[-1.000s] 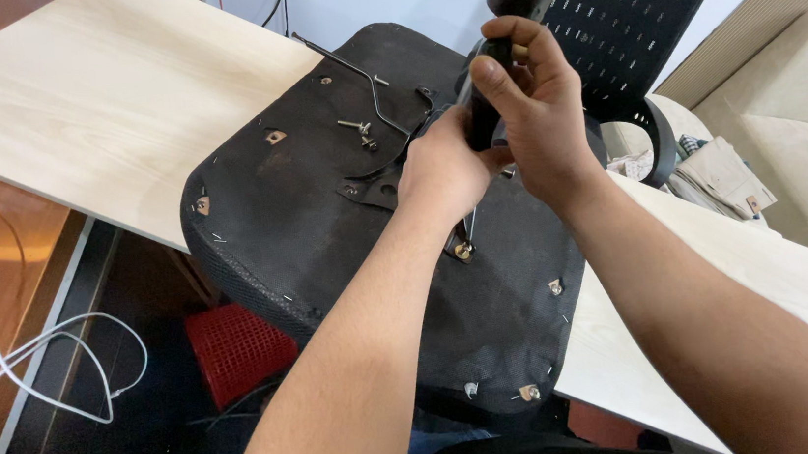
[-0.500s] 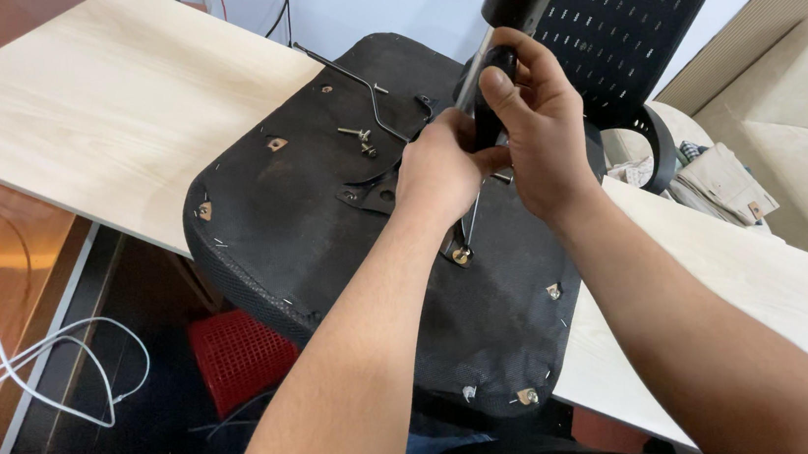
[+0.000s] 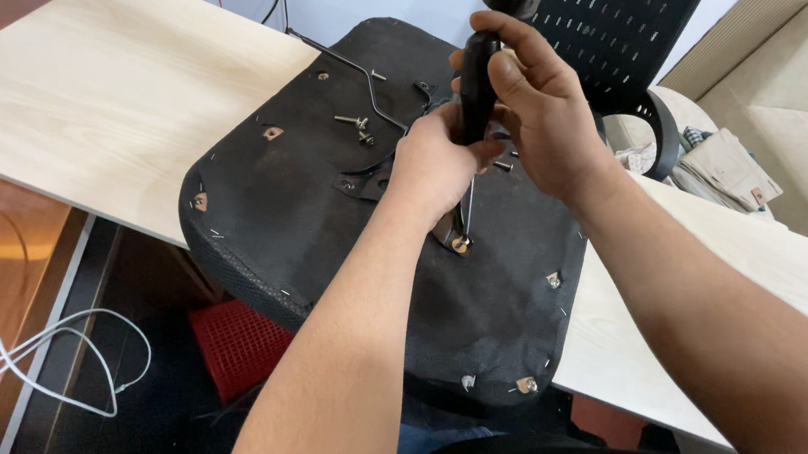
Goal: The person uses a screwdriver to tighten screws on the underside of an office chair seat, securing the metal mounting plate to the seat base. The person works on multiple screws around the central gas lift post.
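Fingers: right hand and left hand both grip the black-handled screwdriver.
Tip: on a brass bolt.
Seat: black upturned chair base, on the pale wooden bench.

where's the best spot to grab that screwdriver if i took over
Grip the thick black handle of the screwdriver, coming from above. It stands nearly upright with its thin shaft pointing down onto a bolt in the upturned chair seat. The right hand wraps the handle; the left hand steadies lower down.
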